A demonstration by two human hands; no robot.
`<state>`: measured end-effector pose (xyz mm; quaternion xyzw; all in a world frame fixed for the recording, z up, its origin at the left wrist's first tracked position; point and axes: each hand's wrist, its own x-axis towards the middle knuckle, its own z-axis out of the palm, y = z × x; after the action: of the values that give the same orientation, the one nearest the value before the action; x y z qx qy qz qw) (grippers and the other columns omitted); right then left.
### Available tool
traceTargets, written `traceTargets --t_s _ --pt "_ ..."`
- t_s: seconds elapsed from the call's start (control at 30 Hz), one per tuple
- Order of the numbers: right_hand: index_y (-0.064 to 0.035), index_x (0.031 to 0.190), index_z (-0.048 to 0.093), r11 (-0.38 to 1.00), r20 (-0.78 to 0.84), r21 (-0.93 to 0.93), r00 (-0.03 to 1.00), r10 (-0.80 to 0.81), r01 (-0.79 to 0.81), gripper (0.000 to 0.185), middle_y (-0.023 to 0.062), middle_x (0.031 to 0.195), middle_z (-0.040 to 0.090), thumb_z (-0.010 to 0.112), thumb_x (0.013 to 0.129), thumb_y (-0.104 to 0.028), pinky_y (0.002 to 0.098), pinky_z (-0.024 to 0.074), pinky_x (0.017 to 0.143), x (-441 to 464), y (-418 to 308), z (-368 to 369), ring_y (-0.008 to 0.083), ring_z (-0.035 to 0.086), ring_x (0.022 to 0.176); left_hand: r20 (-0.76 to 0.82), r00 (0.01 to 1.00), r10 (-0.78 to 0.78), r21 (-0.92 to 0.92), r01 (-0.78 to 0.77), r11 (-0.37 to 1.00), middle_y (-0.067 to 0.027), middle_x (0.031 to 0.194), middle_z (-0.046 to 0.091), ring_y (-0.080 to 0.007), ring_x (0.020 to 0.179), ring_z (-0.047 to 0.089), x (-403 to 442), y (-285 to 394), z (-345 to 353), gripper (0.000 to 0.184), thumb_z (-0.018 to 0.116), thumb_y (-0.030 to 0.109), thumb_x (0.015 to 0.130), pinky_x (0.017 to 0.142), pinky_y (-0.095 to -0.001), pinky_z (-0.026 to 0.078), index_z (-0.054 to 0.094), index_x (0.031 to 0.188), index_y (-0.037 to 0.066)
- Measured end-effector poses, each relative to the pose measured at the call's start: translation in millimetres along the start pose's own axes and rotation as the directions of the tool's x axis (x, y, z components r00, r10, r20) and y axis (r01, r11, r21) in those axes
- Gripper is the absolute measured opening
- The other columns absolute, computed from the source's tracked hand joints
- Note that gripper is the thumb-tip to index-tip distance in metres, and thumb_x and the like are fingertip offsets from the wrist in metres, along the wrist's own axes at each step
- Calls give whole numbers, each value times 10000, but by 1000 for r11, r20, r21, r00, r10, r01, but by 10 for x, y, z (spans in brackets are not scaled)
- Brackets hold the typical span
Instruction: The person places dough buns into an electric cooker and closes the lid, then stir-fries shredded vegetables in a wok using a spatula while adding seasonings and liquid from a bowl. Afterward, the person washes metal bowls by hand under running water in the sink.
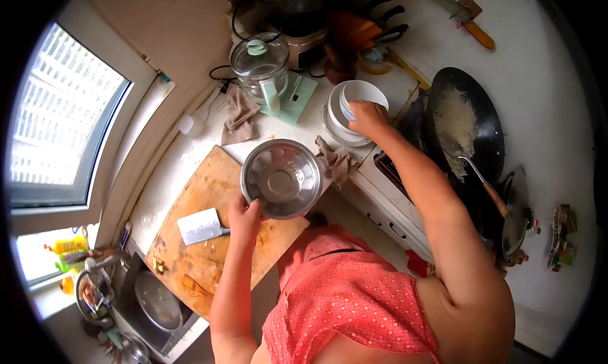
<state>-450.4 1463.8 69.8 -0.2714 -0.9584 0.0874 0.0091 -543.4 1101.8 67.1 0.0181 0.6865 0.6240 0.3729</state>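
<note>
My left hand (246, 213) grips the near left rim of a stainless steel bowl (310, 180), which is tilted toward me above the cutting board (212, 174). Inside the bowl I see only bare shiny metal and a little wetness. My right hand (368, 118) reaches across the counter, its fingers closed on the rim of a white bowl (373, 93). That bowl rests in or on other white dishes (340, 128) in a stack. A cleaver (201, 226) lies flat on the wooden board, left of my left hand.
At right a black wok (494, 120) holds pale shreds and a spatula (478, 177). A glass pot (258, 63) and crumpled cloths (239, 117) stand at the back. The sink (168, 338) with a metal basin (157, 304) is lower left. A knife (475, 31) hangs on the wall.
</note>
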Motion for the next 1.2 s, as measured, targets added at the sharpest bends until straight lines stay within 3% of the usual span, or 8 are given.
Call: traceTargets --t_s 0.07,0.13,0.33,0.6,0.8,1.0,1.13,1.2 --pt "-75 846 600 1000 43 2 999 -19 19 242 127 867 640 659 638 -185 431 487 726 -4 24 61 319 613 859 -39 999 10 59 -8 998 -47 815 606 -100 675 599 -132 -150 -116 194 487 36 825 554 -233 522 561 997 -19" --pt "-83 846 605 999 29 -17 998 -51 52 249 125 869 643 659 625 -185 437 487 718 15 50 120 322 615 853 -84 996 -1 -91 -6 996 -35 804 589 -98 705 599 -301 -250 -172 155 497 43 842 584 -248 544 553 977 -7" --pt "-95 855 601 998 45 4 997 -67 66 225 158 872 635 606 638 -153 461 482 738 150 112 183 360 601 863 -228 974 -5 -191 -40 981 -52 867 575 -114 723 598 -641 -439 -159 126 518 59 851 642 -290 574 518 956 -9" --pt "-31 916 571 995 147 53 985 -91 84 279 190 934 625 622 710 -213 453 470 772 184 116 183 375 584 910 -326 945 -6 -258 -83 962 -64 853 558 -136 711 600 -966 -565 -138 102 516 63 860 672 -299 573 500 925 -13" --pt "-7 926 593 982 153 125 975 -160 141 347 235 974 599 520 832 -333 474 435 807 250 201 296 401 554 952 -376 924 -70 -285 -44 958 -93 925 601 -169 811 632 -1224 -561 -228 131 497 76 878 710 -300 553 500 985 1" --pt "-31 857 610 985 122 51 978 -171 166 332 222 927 614 536 845 -355 491 443 758 377 335 587 409 570 899 -402 914 -58 -345 -92 934 -76 927 606 -144 773 620 -1510 -563 -406 129 513 104 876 696 -301 553 510 971 16" --pt "-25 820 588 995 141 -20 985 -97 101 352 242 898 602 552 825 -375 507 448 749 301 253 443 423 567 897 -439 897 -58 -368 -121 922 -71 920 603 -145 788 619 -1734 -680 -674 109 495 84 879 698 -307 551 502 975 34" --pt "-51 888 618 989 77 -147 997 9 3 329 198 946 608 566 818 -368 492 455 760 121 29 252 394 571 928 -452 891 -49 -361 -132 923 -73 910 597 -140 786 614 -1849 -793 -835 95 500 80 876 679 -297 553 502 958 31"
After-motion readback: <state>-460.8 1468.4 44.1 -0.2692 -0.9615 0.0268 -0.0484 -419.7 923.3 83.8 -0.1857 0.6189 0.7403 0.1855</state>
